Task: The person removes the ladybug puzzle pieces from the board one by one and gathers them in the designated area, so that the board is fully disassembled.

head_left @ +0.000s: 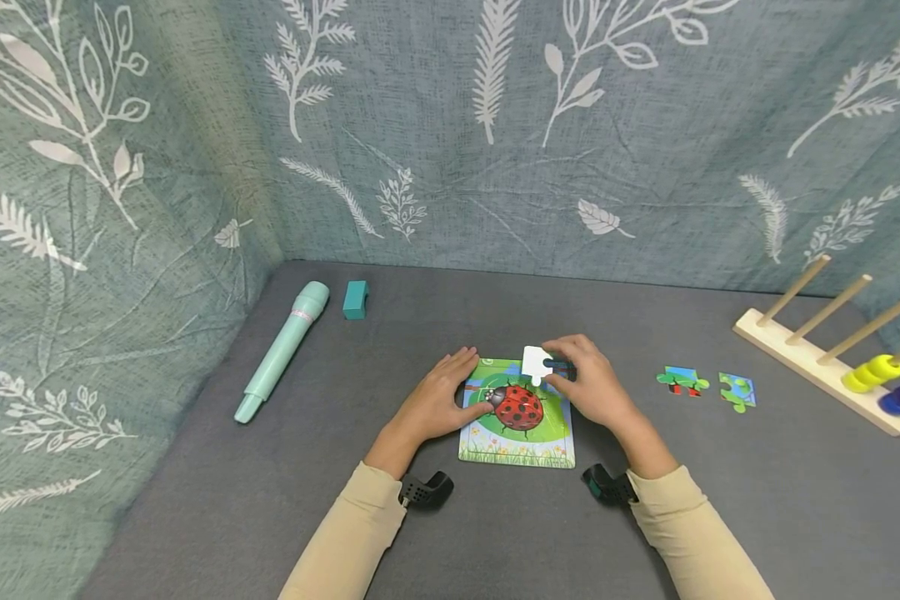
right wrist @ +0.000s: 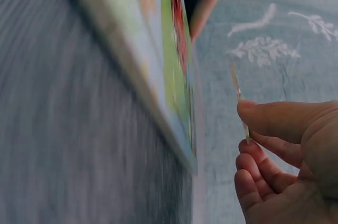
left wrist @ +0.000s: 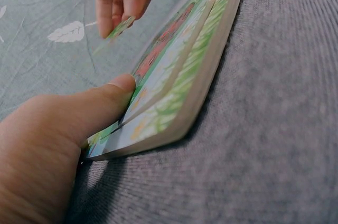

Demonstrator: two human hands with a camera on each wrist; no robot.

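Observation:
A square ladybug puzzle [head_left: 516,446] with a grassy, flowered border lies on the dark grey table. My left hand [head_left: 442,398] rests over its left edge, fingers stretched toward the upper left corner and thumb across the picture; the left wrist view has that thumb [left wrist: 108,100] on the puzzle's face. Above the upper right part, my right hand [head_left: 588,379] pinches a jigsaw piece [head_left: 534,364] between thumb and fingers. This piece looks white from the head camera and shows green in the left wrist view. Seen edge-on in the right wrist view, the thin piece [right wrist: 237,84] is raised off the puzzle.
Two loose jigsaw pieces, one with red bits [head_left: 683,381] and one mostly green and blue [head_left: 737,392], lie to the right. Farther right stands a wooden peg stacker [head_left: 802,352] with yellow and blue rings. A mint tube-shaped object [head_left: 281,354] and a teal block [head_left: 356,300] are at left.

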